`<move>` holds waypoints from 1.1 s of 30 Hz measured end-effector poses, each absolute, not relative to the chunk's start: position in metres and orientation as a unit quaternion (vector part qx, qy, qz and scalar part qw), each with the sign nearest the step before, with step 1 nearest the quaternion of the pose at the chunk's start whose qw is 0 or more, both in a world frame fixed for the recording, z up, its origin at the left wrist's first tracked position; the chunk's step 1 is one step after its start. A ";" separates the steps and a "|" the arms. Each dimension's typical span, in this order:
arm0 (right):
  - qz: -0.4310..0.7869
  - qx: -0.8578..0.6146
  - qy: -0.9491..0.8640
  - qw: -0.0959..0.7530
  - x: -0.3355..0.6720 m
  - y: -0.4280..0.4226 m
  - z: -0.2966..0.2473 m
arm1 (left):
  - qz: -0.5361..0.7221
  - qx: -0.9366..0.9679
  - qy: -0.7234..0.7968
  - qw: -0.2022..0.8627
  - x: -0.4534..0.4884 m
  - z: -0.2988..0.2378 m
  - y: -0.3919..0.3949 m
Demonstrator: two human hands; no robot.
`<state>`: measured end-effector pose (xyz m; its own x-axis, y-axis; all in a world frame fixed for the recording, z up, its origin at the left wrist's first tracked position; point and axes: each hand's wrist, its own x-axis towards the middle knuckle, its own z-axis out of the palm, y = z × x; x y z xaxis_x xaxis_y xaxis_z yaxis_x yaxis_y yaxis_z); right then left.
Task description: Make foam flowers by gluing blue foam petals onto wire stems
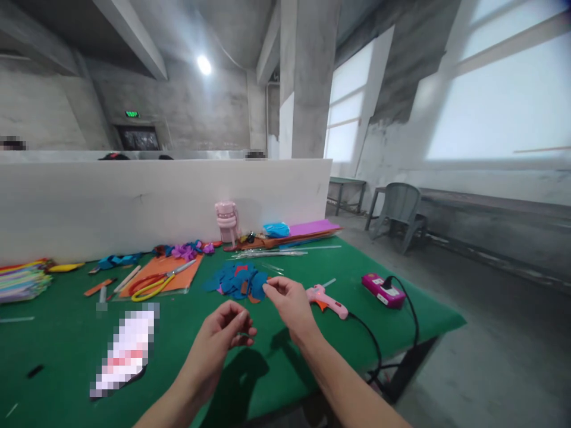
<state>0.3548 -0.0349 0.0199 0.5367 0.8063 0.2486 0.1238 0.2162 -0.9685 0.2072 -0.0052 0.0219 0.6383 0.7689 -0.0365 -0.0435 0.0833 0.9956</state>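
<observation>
My left hand (pixel 225 333) hovers over the green table (pixel 66 333) with its fingers curled and pinched together on something thin that I cannot make out. My right hand (pixel 288 300) reaches forward, fingertips pinched at the near edge of a pile of blue felt pieces (pixel 238 280), touching one piece. Just right of that hand lies a pink glue gun (pixel 328 300) with a black cord.
Red and yellow scissors (pixel 156 284) rest on an orange sheet (pixel 172 270). A pink power strip (pixel 383 290) sits near the right table edge. A pink bottle (pixel 227 223), coloured sheets (pixel 312 229) and purple scraps (pixel 187 249) line the white partition (pixel 134 202). A grey chair (pixel 399 214) stands beyond.
</observation>
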 end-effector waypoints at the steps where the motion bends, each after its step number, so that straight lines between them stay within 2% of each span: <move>1: 0.259 -0.570 -0.409 0.663 0.356 -0.035 0.020 | 0.304 0.611 0.301 0.666 0.208 0.021 -0.004; 11: 0.275 -0.556 -0.419 0.663 0.360 -0.039 0.020 | 0.318 0.670 0.331 0.583 0.215 0.018 -0.003; 33: 0.302 -0.538 -0.429 0.660 0.355 -0.044 0.025 | 0.298 0.683 0.313 0.589 0.214 0.019 -0.003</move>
